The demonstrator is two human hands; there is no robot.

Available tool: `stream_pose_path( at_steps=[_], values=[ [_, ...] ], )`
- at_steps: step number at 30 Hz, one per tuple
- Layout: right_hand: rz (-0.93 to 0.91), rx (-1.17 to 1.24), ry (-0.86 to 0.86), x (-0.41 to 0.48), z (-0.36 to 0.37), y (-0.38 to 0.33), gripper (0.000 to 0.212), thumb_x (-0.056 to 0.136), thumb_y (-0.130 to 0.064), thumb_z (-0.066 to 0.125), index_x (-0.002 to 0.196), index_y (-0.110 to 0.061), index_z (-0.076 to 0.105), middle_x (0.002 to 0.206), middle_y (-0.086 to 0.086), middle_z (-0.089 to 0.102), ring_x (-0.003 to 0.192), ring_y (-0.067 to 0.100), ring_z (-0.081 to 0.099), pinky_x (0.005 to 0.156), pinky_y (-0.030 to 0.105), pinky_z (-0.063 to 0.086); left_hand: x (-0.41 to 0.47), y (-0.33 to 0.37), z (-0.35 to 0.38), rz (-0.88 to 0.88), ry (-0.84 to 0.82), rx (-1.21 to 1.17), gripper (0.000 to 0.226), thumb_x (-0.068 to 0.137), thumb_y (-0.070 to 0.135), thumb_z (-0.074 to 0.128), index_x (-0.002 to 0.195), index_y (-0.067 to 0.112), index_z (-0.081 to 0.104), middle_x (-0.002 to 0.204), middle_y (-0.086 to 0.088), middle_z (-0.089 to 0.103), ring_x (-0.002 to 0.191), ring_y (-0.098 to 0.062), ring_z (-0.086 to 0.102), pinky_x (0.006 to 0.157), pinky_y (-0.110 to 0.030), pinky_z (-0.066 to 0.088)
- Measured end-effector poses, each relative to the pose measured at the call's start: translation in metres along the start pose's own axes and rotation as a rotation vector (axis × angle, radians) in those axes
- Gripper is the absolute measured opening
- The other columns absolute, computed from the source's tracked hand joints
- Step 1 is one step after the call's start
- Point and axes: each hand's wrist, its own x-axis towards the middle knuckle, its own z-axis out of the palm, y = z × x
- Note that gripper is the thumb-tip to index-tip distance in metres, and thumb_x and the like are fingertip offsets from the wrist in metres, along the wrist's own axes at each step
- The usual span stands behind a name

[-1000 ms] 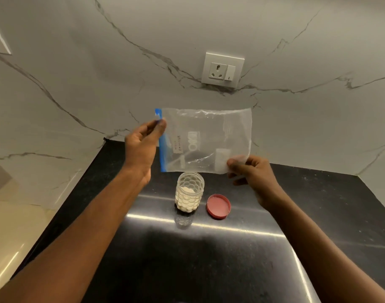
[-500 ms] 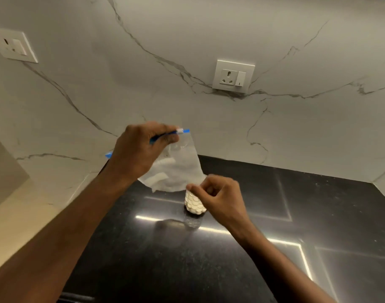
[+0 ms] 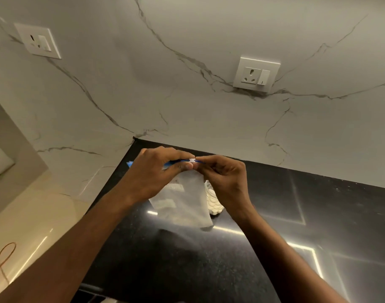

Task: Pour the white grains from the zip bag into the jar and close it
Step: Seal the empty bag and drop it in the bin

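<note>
The clear zip bag [image 3: 185, 200] hangs flat and looks empty, its blue zip strip level at the top. My left hand [image 3: 156, 173] grips the strip from the left. My right hand [image 3: 222, 178] pinches the white slider at the strip's right end, fingertips touching those of the left. Behind the bag, partly hidden by it and my right wrist, stands the dimpled glass jar [image 3: 213, 204] with white grains in its lower part, open at the top. The red lid is hidden.
The jar stands on a glossy black counter [image 3: 296, 215] against a veined marble wall with two socket plates [image 3: 256, 75] [image 3: 37, 41]. A beige surface [image 3: 34, 215] with an orange cord [image 3: 3, 259] lies to the left.
The bag turned from sideways to hanging with the zip on top. My right hand let go of the bag's bottom corner and rose to the slider. The camera shifted and the lid left view.
</note>
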Motion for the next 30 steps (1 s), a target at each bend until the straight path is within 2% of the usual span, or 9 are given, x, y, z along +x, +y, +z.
stream_pose_path(
  at_steps=[3, 8, 12, 16, 19, 22, 25, 27, 30],
  values=[
    [0.056, 0.087, -0.089, 0.003, 0.005, -0.003, 0.017, 0.091, -0.004, 0.077, 0.106, -0.011, 0.081, 0.101, 0.003, 0.082, 0.096, 0.019, 0.079, 0.087, 0.026, 0.062, 0.000, -0.011, -0.007, -0.001, -0.029, -0.101, 0.042, 0.088, 0.050, 0.066, 0.117, 0.024, 0.080, 0.106, 0.009, 0.079, 0.097, -0.005, 0.072, 0.091, -0.031, 0.062],
    [0.163, 0.058, -0.063, 0.004, 0.018, -0.006, 0.019, 0.093, -0.010, 0.077, 0.100, -0.025, 0.083, 0.097, -0.002, 0.083, 0.092, 0.016, 0.078, 0.080, 0.021, 0.060, 0.001, -0.024, -0.010, 0.014, -0.047, 0.115, 0.035, 0.095, 0.052, 0.059, 0.112, 0.029, 0.079, 0.098, 0.013, 0.078, 0.086, -0.006, 0.068, 0.098, -0.050, 0.055],
    [0.233, 0.018, 0.071, 0.008, 0.027, -0.003, 0.013, 0.095, -0.009, 0.075, 0.101, -0.018, 0.081, 0.094, 0.005, 0.081, 0.086, 0.019, 0.076, 0.077, 0.027, 0.061, -0.004, -0.037, -0.014, 0.049, 0.007, 0.349, 0.038, 0.101, 0.045, 0.046, 0.106, 0.023, 0.077, 0.092, 0.005, 0.077, 0.085, -0.020, 0.070, 0.106, -0.058, 0.040],
    [0.291, 0.058, 0.167, 0.015, 0.023, -0.008, 0.013, 0.097, -0.010, 0.071, 0.092, -0.016, 0.082, 0.088, 0.009, 0.078, 0.078, 0.021, 0.073, 0.067, 0.026, 0.060, -0.014, -0.060, -0.036, -0.087, -0.052, 0.326, 0.052, 0.098, 0.055, 0.033, 0.108, 0.026, 0.075, 0.103, 0.009, 0.075, 0.099, -0.020, 0.069, 0.115, -0.056, 0.028],
    [0.323, 0.072, 0.212, 0.019, 0.019, -0.013, 0.013, 0.098, -0.010, 0.070, 0.091, -0.008, 0.081, 0.085, 0.019, 0.076, 0.072, 0.022, 0.068, 0.059, 0.026, 0.054, -0.019, -0.073, -0.048, -0.134, -0.075, 0.284, 0.060, 0.094, 0.062, 0.030, 0.110, 0.026, 0.075, 0.107, 0.010, 0.075, 0.102, -0.018, 0.068, 0.116, -0.054, 0.029],
    [0.380, 0.143, 0.202, 0.023, 0.019, -0.016, 0.013, 0.098, -0.011, 0.069, 0.092, -0.005, 0.079, 0.088, 0.025, 0.075, 0.074, 0.031, 0.070, 0.062, 0.041, 0.058, -0.023, -0.085, -0.054, -0.135, -0.031, 0.072, 0.042, 0.095, 0.063, 0.044, 0.110, 0.036, 0.072, 0.100, 0.019, 0.073, 0.094, -0.008, 0.069, 0.099, -0.048, 0.057],
    [0.515, 0.342, 0.216, 0.031, 0.022, -0.018, 0.012, 0.097, -0.017, 0.070, 0.092, -0.011, 0.079, 0.087, 0.015, 0.076, 0.077, 0.029, 0.074, 0.064, 0.041, 0.061, -0.031, -0.091, -0.050, -0.287, -0.013, -0.474, 0.032, 0.087, 0.069, 0.068, 0.116, 0.054, 0.065, 0.116, 0.019, 0.074, 0.106, -0.004, 0.073, 0.082, -0.026, 0.065],
    [0.591, 0.455, 0.229, 0.037, 0.027, -0.015, 0.012, 0.096, -0.022, 0.071, 0.096, -0.013, 0.078, 0.092, 0.011, 0.077, 0.080, 0.025, 0.076, 0.064, 0.037, 0.063, -0.041, -0.094, -0.036, -0.452, -0.095, -0.790, 0.050, 0.077, 0.063, 0.083, 0.123, 0.053, 0.065, 0.126, 0.012, 0.076, 0.114, -0.010, 0.074, 0.087, -0.029, 0.064],
    [0.663, 0.521, 0.290, 0.042, 0.039, -0.004, 0.020, 0.100, -0.027, 0.068, 0.109, -0.010, 0.076, 0.104, 0.015, 0.080, 0.087, 0.025, 0.078, 0.066, 0.035, 0.064, -0.058, -0.094, -0.009, -0.604, -0.160, -0.826, 0.048, 0.081, 0.045, 0.087, 0.125, 0.036, 0.070, 0.120, 0.002, 0.080, 0.111, -0.019, 0.077, 0.089, -0.042, 0.065]
  ],
)
